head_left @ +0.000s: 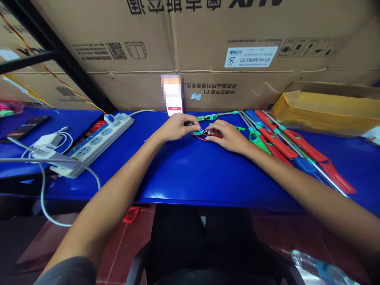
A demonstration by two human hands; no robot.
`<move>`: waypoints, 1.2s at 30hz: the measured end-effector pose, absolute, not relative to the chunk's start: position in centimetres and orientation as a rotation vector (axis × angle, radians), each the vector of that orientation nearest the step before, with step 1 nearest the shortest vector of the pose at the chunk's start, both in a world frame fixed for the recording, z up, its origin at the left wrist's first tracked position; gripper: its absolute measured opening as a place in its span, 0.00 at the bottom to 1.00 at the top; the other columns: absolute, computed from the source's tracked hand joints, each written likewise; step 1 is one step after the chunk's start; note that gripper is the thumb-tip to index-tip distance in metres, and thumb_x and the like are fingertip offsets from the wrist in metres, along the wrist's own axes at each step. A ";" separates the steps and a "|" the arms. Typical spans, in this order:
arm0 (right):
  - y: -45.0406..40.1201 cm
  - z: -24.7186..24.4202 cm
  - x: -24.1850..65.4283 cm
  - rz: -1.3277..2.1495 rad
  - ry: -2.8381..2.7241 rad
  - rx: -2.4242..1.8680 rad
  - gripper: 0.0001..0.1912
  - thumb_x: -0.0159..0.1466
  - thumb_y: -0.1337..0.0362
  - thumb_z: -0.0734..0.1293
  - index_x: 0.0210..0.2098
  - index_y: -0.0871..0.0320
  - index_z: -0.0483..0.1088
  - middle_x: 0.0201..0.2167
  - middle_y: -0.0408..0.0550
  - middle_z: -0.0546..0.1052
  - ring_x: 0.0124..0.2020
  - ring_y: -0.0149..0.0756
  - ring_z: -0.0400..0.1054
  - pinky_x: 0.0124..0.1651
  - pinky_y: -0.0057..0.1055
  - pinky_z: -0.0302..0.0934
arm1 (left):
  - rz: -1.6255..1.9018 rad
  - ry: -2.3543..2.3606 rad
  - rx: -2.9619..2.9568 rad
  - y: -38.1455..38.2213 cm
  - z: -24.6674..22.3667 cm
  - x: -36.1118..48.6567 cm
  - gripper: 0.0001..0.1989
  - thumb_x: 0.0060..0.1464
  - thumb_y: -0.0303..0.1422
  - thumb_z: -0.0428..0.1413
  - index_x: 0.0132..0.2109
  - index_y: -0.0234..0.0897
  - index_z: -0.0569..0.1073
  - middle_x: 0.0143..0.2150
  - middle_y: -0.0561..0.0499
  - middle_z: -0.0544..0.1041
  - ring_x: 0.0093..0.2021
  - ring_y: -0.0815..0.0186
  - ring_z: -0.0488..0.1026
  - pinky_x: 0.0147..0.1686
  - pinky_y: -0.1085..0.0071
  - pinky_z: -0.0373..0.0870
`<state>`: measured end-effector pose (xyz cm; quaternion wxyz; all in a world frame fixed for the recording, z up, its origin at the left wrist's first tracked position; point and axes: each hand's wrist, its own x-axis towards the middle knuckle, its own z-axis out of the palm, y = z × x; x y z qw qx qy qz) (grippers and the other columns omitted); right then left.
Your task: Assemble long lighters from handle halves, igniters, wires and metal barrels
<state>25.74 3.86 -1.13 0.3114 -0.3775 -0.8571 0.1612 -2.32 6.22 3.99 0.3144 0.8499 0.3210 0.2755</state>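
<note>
My left hand pinches at the left end of a small red-and-green lighter part, near thin pale wires. A dark piece shows by its curled fingers. My right hand is closed over the other end of this part, thumb and fingers around a dark brownish section. The fingertips hide much of the detail. Just beyond the hands lies a green long-stem lighter. To the right of my right hand, several red long-stem lighters with metal rods lie in a slanting heap with green and blue ones.
A lit phone leans on a big cardboard box behind the blue table. At left are a white power strip, a charger with cables and a dark phone. An open carton stands at right.
</note>
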 end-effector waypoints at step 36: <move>3.1 1.0 26.0 0.309 -2.232 -0.958 0.06 0.78 0.57 0.69 0.49 0.50 0.77 0.48 0.52 0.82 0.45 0.50 0.75 0.53 0.47 0.67 | 0.781 0.906 2.268 5.6 4.2 -2.0 0.12 0.64 0.41 0.67 0.43 0.36 0.88 0.34 0.48 0.85 0.33 0.66 0.75 0.36 0.67 0.67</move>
